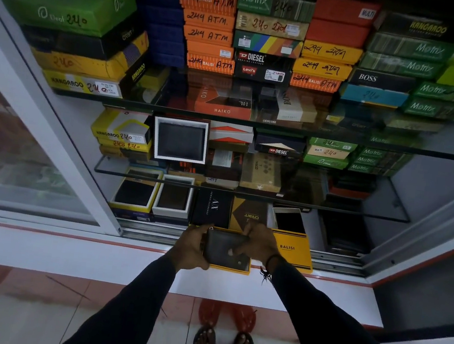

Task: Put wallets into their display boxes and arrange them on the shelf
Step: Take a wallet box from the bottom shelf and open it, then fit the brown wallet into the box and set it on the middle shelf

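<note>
Two hands [191, 249], one wallet [226, 248]

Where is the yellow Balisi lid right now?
In the head view, the yellow Balisi lid lies at the cabinet's front edge, right of centre, just beside the right hand.

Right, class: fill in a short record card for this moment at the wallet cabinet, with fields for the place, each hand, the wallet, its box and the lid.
place: glass-shelved cabinet stacked with wallet boxes
left hand: grips the left edge of the open yellow box
right hand: presses down on the dark wallet
wallet: lying in the box, which is held at the cabinet's front ledge
lid: yellow Balisi lid lies just right of the hands
box state: not yet closed
</note>
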`<state>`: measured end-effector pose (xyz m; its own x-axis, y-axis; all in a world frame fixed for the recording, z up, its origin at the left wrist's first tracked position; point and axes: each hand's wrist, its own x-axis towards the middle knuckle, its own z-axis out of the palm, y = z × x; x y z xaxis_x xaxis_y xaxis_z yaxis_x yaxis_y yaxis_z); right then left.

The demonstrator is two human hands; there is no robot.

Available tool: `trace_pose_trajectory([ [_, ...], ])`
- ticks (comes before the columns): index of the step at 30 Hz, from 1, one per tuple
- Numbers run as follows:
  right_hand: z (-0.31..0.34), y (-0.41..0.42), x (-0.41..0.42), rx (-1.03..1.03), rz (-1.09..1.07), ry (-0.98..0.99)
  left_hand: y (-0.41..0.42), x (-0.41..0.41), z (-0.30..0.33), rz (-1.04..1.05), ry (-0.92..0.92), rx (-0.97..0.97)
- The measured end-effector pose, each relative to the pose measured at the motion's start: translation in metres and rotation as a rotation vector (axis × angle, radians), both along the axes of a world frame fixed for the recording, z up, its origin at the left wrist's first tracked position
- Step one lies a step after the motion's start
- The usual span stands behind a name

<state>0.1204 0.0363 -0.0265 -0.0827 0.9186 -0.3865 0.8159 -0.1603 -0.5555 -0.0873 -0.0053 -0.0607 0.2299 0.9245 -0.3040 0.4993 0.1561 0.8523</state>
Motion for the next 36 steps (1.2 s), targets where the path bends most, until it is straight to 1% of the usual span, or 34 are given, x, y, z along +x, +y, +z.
trace_pose_trajectory([
  [2, 0.004, 0.003, 0.004, -0.008, -0.039, 0.123, 0.001, -0.002, 0.001, 0.014, -0.052, -0.043],
  [6, 0.018, 0.013, 0.027, -0.147, -0.252, 0.506, 0.004, -0.01, 0.01, 0.086, -0.202, -0.057],
  [9, 0.026, 0.014, 0.044, -0.276, -0.271, 0.676, 0.011, -0.015, 0.026, 0.099, -0.278, -0.056],
  [15, 0.035, 0.017, 0.057, -0.394, -0.241, 0.803, 0.017, -0.018, 0.056, 0.013, -0.397, -0.108],
  [19, 0.037, 0.011, 0.062, -0.456, -0.188, 0.822, 0.015, -0.019, 0.063, -0.038, -0.454, -0.155],
  [21, 0.037, 0.007, 0.063, -0.469, -0.195, 0.872, 0.013, -0.019, 0.062, -0.013, -0.555, -0.195],
  [24, 0.03, -0.002, 0.06, -0.505, -0.335, 1.101, 0.01, -0.018, 0.059, 0.032, -0.801, -0.317],
  [26, 0.027, -0.01, 0.054, -0.571, -0.313, 1.221, 0.006, -0.013, 0.059, 0.028, -0.908, -0.387],
  [28, 0.029, -0.019, 0.045, -0.654, -0.238, 1.299, 0.005, -0.006, 0.061, 0.011, -0.927, -0.404],
  [30, 0.032, -0.023, 0.037, -0.678, -0.277, 1.353, 0.003, -0.002, 0.063, -0.008, -0.937, -0.407],
  [34, 0.028, -0.024, 0.034, -0.602, -0.321, 1.286, 0.001, -0.008, 0.063, 0.014, -0.97, -0.428],
  [36, 0.027, -0.024, 0.034, -0.602, -0.327, 1.267, 0.002, -0.012, 0.06, 0.024, -0.939, -0.426],
])
